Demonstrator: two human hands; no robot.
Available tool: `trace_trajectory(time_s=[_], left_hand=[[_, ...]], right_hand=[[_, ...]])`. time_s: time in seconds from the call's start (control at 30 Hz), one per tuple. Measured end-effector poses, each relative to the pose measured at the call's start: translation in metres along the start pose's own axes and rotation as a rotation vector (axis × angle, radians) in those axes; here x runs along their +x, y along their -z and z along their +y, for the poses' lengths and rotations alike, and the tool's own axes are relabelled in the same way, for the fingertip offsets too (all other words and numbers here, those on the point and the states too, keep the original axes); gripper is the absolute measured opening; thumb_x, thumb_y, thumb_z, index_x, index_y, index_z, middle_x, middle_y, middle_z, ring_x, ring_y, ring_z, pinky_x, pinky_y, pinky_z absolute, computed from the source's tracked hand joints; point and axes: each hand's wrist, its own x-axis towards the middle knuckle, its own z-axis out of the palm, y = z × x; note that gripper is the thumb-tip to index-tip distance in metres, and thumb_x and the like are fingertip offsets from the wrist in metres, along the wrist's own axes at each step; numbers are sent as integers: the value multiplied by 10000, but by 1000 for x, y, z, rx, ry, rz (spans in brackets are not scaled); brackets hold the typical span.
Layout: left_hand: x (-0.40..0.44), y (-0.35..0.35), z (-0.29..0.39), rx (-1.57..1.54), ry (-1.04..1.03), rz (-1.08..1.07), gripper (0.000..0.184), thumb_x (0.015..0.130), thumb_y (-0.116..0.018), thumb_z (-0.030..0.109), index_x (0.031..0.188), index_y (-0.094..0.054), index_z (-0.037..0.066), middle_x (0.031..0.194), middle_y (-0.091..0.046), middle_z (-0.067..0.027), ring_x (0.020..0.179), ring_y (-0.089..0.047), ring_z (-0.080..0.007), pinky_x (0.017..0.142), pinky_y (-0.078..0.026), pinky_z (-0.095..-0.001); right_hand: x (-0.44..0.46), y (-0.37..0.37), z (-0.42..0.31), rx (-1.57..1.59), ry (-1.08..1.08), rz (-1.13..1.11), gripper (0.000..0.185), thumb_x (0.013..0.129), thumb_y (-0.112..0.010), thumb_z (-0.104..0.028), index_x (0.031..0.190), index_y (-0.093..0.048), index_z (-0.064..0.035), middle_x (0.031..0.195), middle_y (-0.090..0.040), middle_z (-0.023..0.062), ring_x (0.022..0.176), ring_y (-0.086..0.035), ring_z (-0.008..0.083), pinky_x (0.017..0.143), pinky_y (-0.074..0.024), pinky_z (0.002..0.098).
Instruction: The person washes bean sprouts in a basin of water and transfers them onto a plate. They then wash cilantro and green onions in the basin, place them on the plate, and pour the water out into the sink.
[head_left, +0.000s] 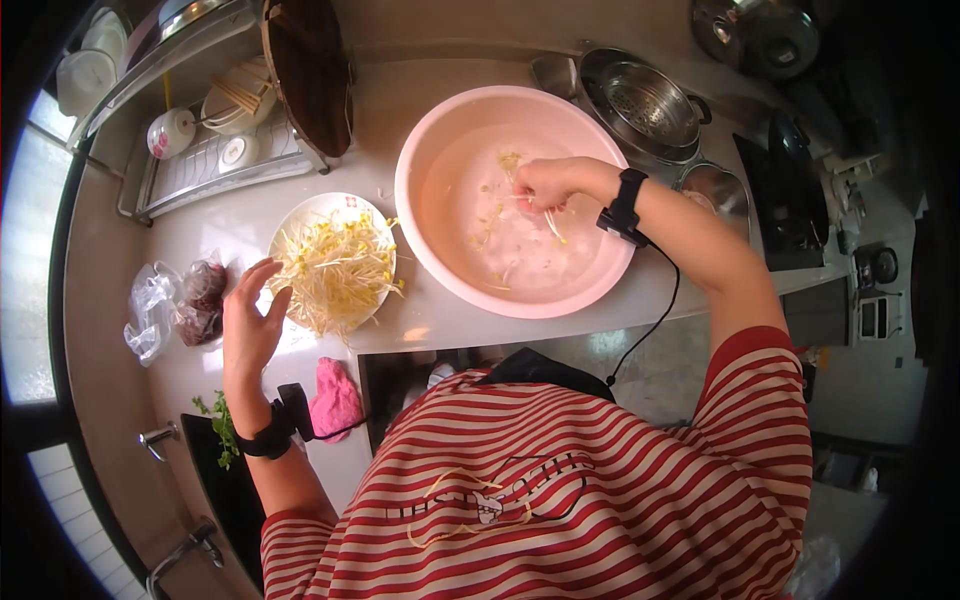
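A big pink basin (425, 150) holds water with a few loose sprouts (490, 215) in it. Inside it, my right hand (548, 184) is closed around some bean sprouts (553, 225), whose ends stick out below the fingers. To the left of the basin, a white plate (345, 203) bears a heap of yellow-headed bean sprouts (335, 265). At that plate's left edge is my left hand (252, 318), thumb and fingers apart, holding nothing. Its fingertips come close to the sprouts; whether they touch I cannot tell.
Left on the counter lie a clear plastic bag (150, 310), dark bagged food (203, 295) and a pink cloth (335, 400). A dish rack (230, 180) with bowls and a dark round board (305, 80) stand behind. Steamer pots (645, 105) and a stove (785, 200) are at right; greens (222, 430) lie by the sink.
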Motion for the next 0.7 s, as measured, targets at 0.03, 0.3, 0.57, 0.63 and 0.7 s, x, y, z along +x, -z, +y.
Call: trace_trajectory(time_s=[0.03,0.3,0.57,0.63,0.7], left_hand=[[0,0,-1,-12,4,21,211,730,-634,74,924,-612,-5,1094,-582,-171,991,-573,-308,842,-435,-340],[4,-6,5,-132,15,221,294,734,-697,147,578,-522,-31,881,-654,-119,775,-617,-198,719,-460,-305],[-9,-3,-19,-237,62,319,197,782,-653,132,715,-597,-44,847,-650,-103,685,-621,-148,646,-485,-254],[-9,-1,-17,-208,63,329,189,788,-648,125,729,-600,-47,846,-649,-98,687,-619,-141,640,-492,-246],[-7,-2,-17,-252,60,355,169,790,-645,120,761,-614,-44,839,-649,-93,687,-612,-131,642,-497,-244]], right_hand=[[-12,6,-11,61,61,97,247,710,-610,-69,943,-551,-15,661,-574,105,559,-580,219,453,-455,325],[16,-19,-43,-70,164,206,75,703,-557,-18,763,-598,3,612,-572,103,513,-574,184,458,-464,316],[-54,45,-94,194,383,246,266,794,-535,-71,561,-424,-9,524,-509,61,481,-560,121,421,-458,266],[-78,63,-138,137,418,300,291,797,-540,-79,552,-398,-13,521,-504,55,487,-564,119,422,-460,265],[-70,69,-175,62,499,348,316,801,-551,-96,543,-388,-14,519,-505,46,494,-573,118,429,-467,264]])
